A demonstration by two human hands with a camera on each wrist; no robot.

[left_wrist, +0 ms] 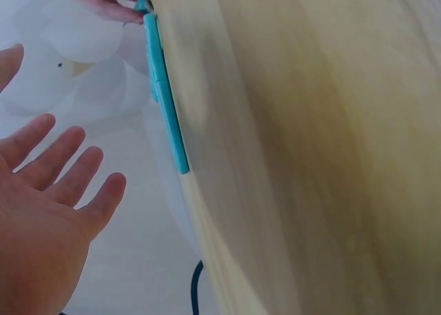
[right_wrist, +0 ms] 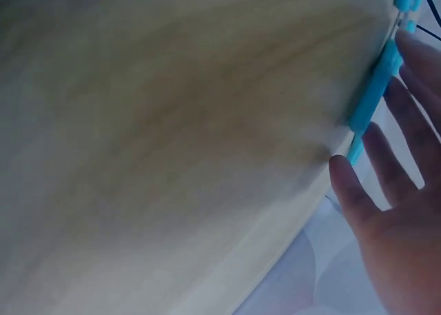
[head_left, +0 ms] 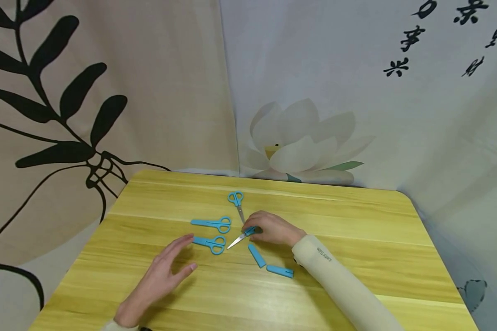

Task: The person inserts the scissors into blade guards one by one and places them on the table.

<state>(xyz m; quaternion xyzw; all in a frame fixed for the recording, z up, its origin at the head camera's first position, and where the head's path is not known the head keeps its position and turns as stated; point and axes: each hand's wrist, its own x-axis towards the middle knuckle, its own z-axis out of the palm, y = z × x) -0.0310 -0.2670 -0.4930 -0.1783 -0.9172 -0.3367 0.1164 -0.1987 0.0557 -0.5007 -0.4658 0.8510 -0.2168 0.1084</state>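
Observation:
In the head view my right hand [head_left: 275, 229] pinches the blue handle of a pair of scissors [head_left: 238, 239], whose bare blades point down and left. Part of that handle is hidden by the fingers. My left hand [head_left: 162, 275] has its fingers spread, as the left wrist view also shows; its fingertips are beside the tip of a sheathed pair of scissors [head_left: 205, 242]. Another sheathed pair [head_left: 209, 223] lies just behind. Farther back is bare-bladed scissors [head_left: 236, 199], its tip near my right hand. Two loose blue sheaths [head_left: 256, 255] lie in front of the right hand.
Everything lies on a yellow wood-grained table [head_left: 356, 257]. Behind it hangs a pale curtain [head_left: 182, 92] printed with dark leaves, and a lighter one with a lotus [head_left: 306, 142] and black characters.

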